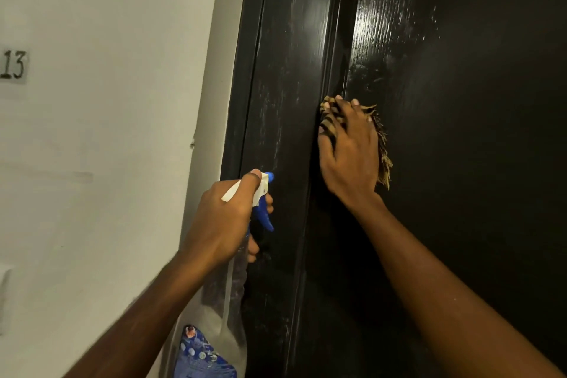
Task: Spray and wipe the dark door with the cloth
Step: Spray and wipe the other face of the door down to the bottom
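Note:
The dark door (460, 86) fills the right of the view, glossy and wet with streaks near its left edge. My right hand (348, 153) presses a striped tan and black cloth (383, 150) flat against the door beside the frame, fingers spread over it. My left hand (227, 218) grips the neck of a clear spray bottle (228, 301) with a white and blue trigger head (264, 202), its nozzle pointing at the dark door frame (285, 70). Most of the cloth is hidden under my right hand.
A pale wall (107, 132) runs down the left, with a small label reading 13 (13, 66). The dark frame stands out between wall and door and shows whitish smears.

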